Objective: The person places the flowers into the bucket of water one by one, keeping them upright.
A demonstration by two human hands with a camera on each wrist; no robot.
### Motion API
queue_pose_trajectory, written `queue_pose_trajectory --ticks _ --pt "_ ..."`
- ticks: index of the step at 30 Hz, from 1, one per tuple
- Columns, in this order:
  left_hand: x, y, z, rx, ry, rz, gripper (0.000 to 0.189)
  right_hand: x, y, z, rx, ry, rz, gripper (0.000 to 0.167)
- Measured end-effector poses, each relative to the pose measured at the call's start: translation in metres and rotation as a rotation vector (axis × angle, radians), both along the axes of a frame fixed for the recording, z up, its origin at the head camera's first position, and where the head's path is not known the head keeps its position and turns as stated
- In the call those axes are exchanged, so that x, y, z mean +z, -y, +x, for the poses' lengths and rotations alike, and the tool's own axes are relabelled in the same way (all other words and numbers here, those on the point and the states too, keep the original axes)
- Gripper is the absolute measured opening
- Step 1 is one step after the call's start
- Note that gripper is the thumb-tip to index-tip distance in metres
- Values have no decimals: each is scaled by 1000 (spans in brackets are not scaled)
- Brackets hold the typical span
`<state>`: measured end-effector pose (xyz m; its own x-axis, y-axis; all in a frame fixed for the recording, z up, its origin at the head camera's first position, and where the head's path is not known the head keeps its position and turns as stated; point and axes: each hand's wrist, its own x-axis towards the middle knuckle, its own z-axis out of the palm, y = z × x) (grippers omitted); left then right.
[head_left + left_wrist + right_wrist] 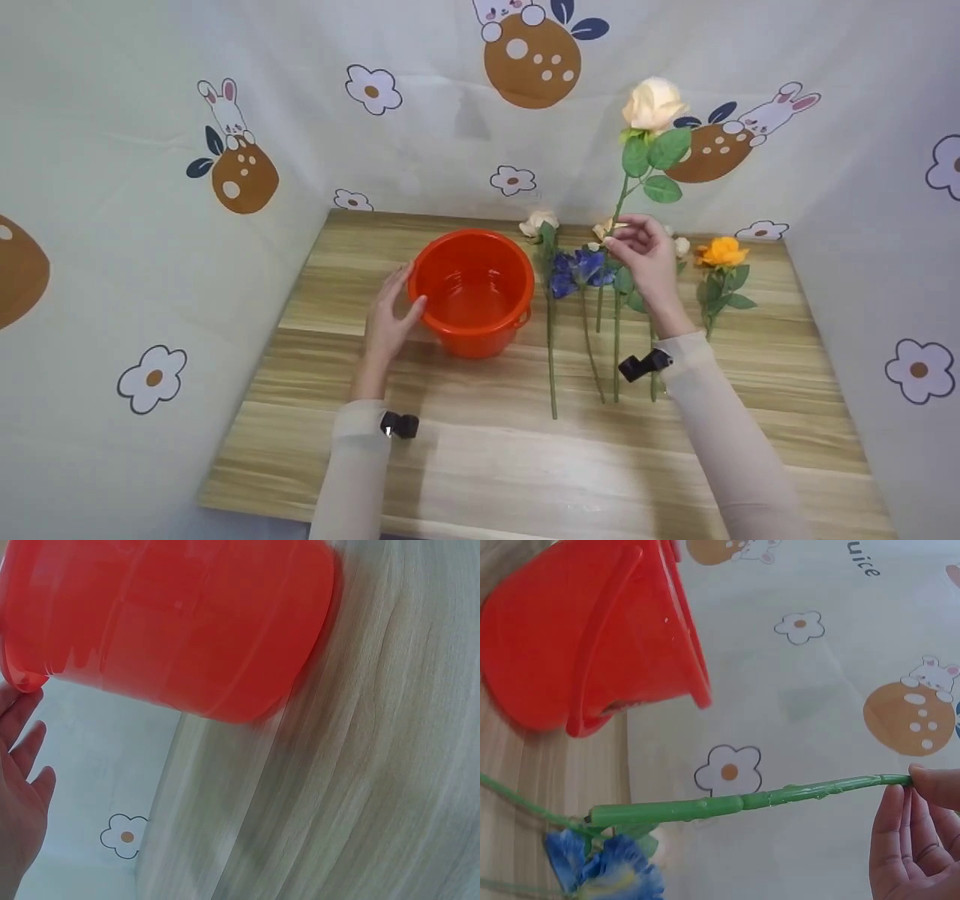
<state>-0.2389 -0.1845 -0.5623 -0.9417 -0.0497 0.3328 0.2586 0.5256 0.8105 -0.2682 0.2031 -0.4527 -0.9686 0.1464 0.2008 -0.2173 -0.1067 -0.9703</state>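
Observation:
A red bucket point(480, 343) stands upright on the wooden table. My left hand point(388, 319) rests against the left side of its rim, fingers fairly straight and thumb near the front; the left wrist view shows fingertips at the rim. Right of the bucket, my right hand point(649, 259) pinches the green stem point(795, 797) of a cream rose point(652, 105) between thumb and fingers. The bloom is held high, and the stem's lower end hangs over the flowers on the table. A blue flower point(604, 866) lies below that end in the right wrist view.
Several stemmed flowers lie right of the bucket, among them a white flower point(538, 223), a blue-purple flower point(581, 271) and an orange flower point(723, 252). The bucket's handle point(604, 637) hangs at its side. A patterned cloth point(420, 150) rises behind the table point(495, 450).

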Motion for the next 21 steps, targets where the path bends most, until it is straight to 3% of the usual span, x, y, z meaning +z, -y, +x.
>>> queue_pose_trajectory --ticks 10,21 --pt "-3 0 -1 -22 -40 16 56 15 39 -6 82 -61 41 26" --pt "0 1 2 -15 12 31 55 30 81 -11 136 -47 33 28"
